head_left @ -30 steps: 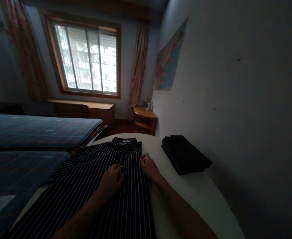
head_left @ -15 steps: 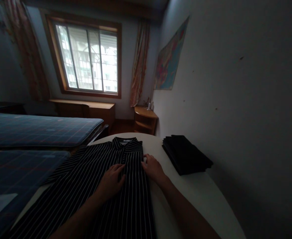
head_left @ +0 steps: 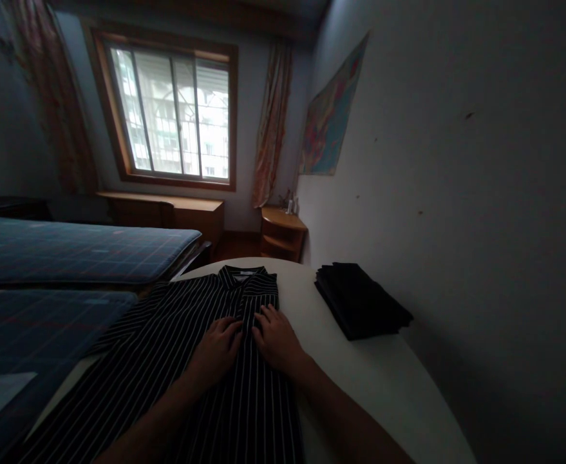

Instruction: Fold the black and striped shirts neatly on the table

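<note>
1. White-grey wall (head_left: 432, 161) fills the right of the frame.
2. A blue checked mattress (head_left: 80, 251) lies at the middle left.
3. A pale table (head_left: 389, 383) with a curved edge spreads across the lower middle and lower right.
4. A black shirt with white stripes (head_left: 167, 322) lies face up on it, from the centre down to the bottom edge and lower left. Its collar points to the top of the frame, and the sleeve on the left is spread out.
5. A stack of folded black cloth (head_left: 360, 303) sits right of centre, apart from the shirt.
6. The right hand (head_left: 277, 341), just right of the frame's centre, has come in from the shirt's side edge onto its front. Its fingers are loosely spread.
7. The left hand (head_left: 215, 348), left of it, rests on the front with bent fingers; I cannot tell whether it pinches cloth. It has hardly moved. Both hands now meet near the front strip, so the work seems centred there rather than at the edge.
</note>
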A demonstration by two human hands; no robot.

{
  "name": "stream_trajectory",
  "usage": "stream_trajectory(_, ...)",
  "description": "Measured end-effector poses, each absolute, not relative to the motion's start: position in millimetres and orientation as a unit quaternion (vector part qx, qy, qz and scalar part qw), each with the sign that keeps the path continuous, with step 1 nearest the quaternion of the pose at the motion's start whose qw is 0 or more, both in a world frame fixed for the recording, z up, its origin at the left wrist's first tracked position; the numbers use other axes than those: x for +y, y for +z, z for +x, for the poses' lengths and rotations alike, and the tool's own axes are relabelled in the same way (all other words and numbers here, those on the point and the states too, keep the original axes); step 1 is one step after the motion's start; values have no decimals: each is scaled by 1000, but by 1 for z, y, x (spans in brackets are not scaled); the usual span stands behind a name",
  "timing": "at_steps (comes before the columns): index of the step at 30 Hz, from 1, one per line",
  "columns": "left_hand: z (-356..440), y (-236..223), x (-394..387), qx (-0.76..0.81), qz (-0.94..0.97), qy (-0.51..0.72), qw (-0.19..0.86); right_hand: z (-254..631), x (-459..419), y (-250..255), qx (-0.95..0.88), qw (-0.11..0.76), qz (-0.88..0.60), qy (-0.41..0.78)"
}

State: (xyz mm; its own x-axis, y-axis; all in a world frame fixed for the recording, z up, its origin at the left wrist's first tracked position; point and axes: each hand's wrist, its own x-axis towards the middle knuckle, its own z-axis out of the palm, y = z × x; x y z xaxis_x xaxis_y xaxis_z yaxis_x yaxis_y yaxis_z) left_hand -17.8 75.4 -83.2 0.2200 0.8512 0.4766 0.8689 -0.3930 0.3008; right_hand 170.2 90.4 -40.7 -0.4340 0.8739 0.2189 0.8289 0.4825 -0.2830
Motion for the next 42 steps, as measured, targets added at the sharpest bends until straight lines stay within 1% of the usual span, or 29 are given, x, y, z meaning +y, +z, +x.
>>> stream_trajectory(4, -21, -94, 77, -520, -822, -229, 46, 154, 80, -47, -849, 172, -488, 106)
stream_trajectory(8, -19, -95, 78, -532, -826, -186, 31, 150, 76, -57, -858, 141, -483, 103)
stream_trajectory(13, -8, -95, 89, -552, -810, -196, 28, 160, 89, -56, -853, 123, -496, 106)
stream_trajectory(20, 21, -90, 110, -579, -797, -173, 29, 183, 115, -55, -855, 109, -498, 94)
stream_trajectory(34, 66, -87, 168, -580, -793, -186, -1, 226, 172, -59, -842, 93, -523, 94)
stream_trajectory(38, 68, -90, 178, -568, -797, -205, -17, 230, 180, -60, -843, 106, -521, 86)
stream_trajectory(42, 67, -88, 182, -560, -795, -230, -40, 231, 172, -57, -840, 148, -519, 65)
